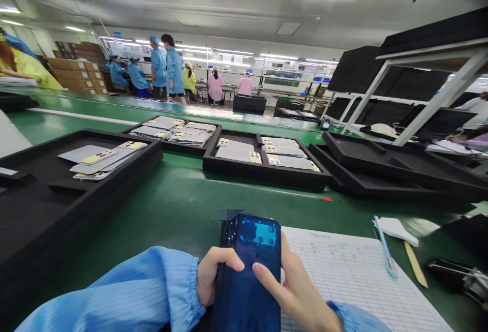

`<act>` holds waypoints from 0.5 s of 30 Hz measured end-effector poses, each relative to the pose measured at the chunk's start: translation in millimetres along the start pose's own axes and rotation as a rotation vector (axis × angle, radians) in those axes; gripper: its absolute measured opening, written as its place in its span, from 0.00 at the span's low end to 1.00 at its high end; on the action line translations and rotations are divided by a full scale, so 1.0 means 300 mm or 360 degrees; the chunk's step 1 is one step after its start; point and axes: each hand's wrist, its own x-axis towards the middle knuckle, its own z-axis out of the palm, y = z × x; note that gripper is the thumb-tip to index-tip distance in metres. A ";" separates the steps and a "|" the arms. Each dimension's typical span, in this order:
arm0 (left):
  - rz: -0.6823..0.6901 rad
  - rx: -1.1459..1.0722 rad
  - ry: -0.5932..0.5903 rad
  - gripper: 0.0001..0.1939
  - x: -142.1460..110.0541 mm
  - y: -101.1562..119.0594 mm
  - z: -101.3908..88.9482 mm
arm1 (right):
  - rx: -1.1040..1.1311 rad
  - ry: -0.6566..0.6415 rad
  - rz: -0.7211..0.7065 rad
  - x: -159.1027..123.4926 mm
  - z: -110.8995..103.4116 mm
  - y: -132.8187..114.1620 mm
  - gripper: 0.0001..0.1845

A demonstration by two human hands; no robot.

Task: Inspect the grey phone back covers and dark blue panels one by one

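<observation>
A stack of dark blue phone back covers [257, 281] is held upright in front of me, the top one showing a bright blue camera area. My left hand [217, 273] grips the stack from the left, its thumb lying on the front cover. From the right, my right hand [293, 286] clasps it with the thumb on the same face and the fingers along the edge. The lower end of the stack runs out of view. A lined paper sheet [335, 271] with writing lies under and beside my right hand.
Black foam trays [267, 169] with pale covers stand across the green table [183, 194]; another black tray [95, 210] is at left. Empty-looking trays [389, 169] are stacked at right. A light blue pen [385, 248] and a yellowish stick [415, 265] lie right. Several people work behind.
</observation>
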 end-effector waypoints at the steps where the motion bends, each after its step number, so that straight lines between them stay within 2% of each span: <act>1: 0.0011 -0.0007 -0.0010 0.18 0.002 -0.001 -0.003 | -0.0001 0.0000 0.0002 -0.001 0.000 -0.002 0.17; 6: 0.0019 -0.0023 -0.0008 0.17 0.005 -0.005 -0.009 | -0.0016 0.0005 0.0005 -0.002 -0.001 -0.006 0.15; 15: 0.0085 -0.0069 0.0000 0.20 -0.009 0.004 0.024 | 0.0008 0.0020 -0.0002 -0.001 0.003 0.005 0.15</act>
